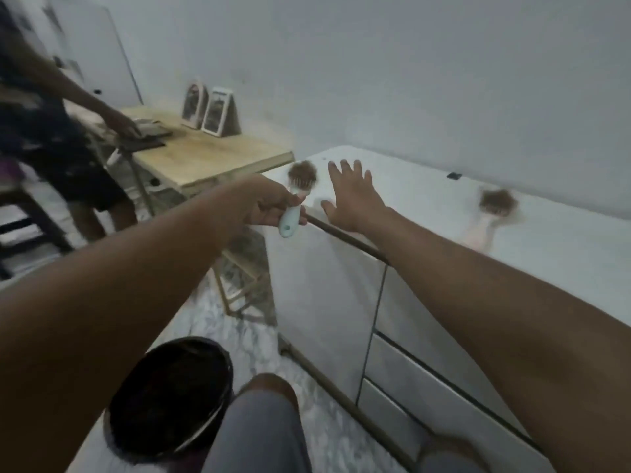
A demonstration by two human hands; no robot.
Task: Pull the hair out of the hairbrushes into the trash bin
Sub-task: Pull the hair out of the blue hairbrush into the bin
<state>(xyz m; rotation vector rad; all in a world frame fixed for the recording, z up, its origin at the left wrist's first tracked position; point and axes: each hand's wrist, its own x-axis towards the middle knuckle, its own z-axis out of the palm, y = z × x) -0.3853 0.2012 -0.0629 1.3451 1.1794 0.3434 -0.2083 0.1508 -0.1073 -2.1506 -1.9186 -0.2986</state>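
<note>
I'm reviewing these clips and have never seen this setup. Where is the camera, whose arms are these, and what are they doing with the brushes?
There is no machine here. The single picture comes from a wide-angle camera worn on a person's head, looking forward and down, so both arms are the wearer's own. The left hand grips a blue-handled brush whose bristles are full of brown hair. The right hand is open with fingers spread over the white cabinet top, holding nothing. A pink-handled brush, also full of hair and blurred, lies on that top further right. A black trash bin stands on the floor by the wearer's knee. Another person stands at a wooden table on the left.
</note>
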